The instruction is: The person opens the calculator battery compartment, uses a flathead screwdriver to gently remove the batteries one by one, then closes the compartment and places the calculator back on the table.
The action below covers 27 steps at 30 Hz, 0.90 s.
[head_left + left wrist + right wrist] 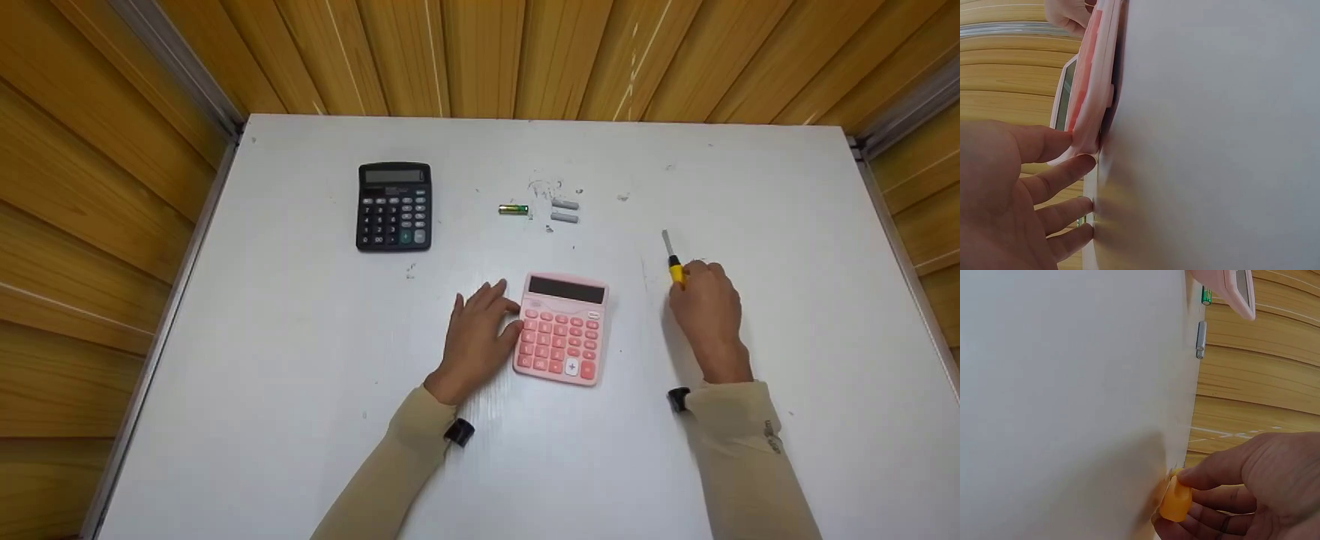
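Note:
A pink calculator (559,330) lies face up on the white table, its dark display at the far end. My left hand (480,334) is at its left edge; the thumb and index finger touch that edge, and the other fingers rest on the table, as the left wrist view shows. To the right, my right hand (709,311) holds a screwdriver (676,268) by its yellow handle (1176,500), between thumb and fingers. The screwdriver's metal shaft points away from me, and part of the handle is hidden by the hand.
A black calculator (394,208) lies at the back left. Near the back middle are a green and gold battery (514,210) and two grey batteries (565,217). Wooden panels (480,60) stand behind the white table (300,322) and along its sides.

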Available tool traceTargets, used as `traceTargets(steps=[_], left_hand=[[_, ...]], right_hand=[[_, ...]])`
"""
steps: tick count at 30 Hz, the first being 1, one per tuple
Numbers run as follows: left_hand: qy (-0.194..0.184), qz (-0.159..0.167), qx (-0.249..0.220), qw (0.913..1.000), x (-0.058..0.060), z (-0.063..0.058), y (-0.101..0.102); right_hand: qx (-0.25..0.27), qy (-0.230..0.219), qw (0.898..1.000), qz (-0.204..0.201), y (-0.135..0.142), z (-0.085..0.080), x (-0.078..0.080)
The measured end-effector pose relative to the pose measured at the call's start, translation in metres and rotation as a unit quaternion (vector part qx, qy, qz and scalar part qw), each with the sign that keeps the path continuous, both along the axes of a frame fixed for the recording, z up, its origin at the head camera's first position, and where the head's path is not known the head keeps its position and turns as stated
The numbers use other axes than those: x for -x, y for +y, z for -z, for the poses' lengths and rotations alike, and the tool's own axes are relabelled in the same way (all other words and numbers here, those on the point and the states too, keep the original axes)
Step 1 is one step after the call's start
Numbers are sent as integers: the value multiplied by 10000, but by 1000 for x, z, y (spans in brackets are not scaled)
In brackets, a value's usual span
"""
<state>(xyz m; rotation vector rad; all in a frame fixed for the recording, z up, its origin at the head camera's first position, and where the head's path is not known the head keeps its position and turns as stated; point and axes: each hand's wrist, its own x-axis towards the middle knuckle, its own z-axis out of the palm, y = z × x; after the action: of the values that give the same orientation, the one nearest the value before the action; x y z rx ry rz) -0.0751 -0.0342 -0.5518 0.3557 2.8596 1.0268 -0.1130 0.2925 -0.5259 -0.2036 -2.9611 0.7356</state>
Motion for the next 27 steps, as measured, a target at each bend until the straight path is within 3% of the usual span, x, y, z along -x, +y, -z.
traceTargets(steps=[17,27], left_hand=[[-32,-28,24,10000,0,0,1],[18,8,7,10000,1,0,0]], right_hand=[[-132,-475,9982,328,38,-1,-1],[-227,-466,9978,407,47,1,-4]])
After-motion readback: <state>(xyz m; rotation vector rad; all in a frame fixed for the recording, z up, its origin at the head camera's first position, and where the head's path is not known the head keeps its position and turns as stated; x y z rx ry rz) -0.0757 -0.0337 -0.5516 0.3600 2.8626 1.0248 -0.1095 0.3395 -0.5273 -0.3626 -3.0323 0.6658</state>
